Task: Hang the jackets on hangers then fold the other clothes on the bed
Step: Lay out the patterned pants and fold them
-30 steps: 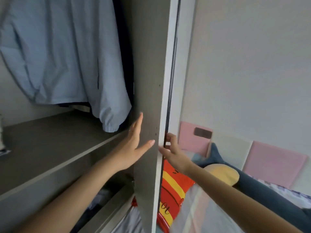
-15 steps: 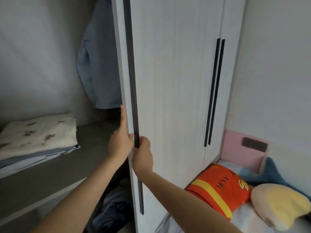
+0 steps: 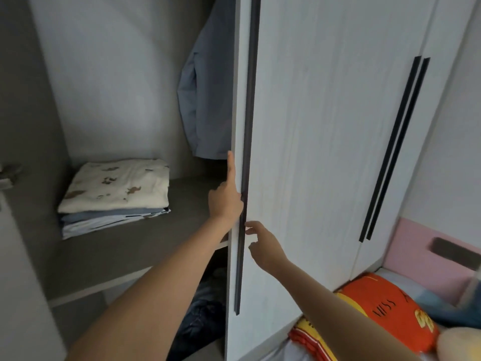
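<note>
1. Wardrobe (image 3: 109,74) stands open; a blue jacket (image 3: 205,100) hangs inside, half behind the door (image 3: 325,152).
2. Left hand (image 3: 226,201) grips the door edge, likely to swing it.
3. Right hand (image 3: 264,247) hovers beside the handle (image 3: 246,126), fingers (image 3: 252,224) loose, holding nothing.

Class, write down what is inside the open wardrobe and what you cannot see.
A blue jacket hangs at the right; a folded stack lies on the shelf; dark clothes sit below it. The door covers the jacket's right side and everything behind it.
</note>
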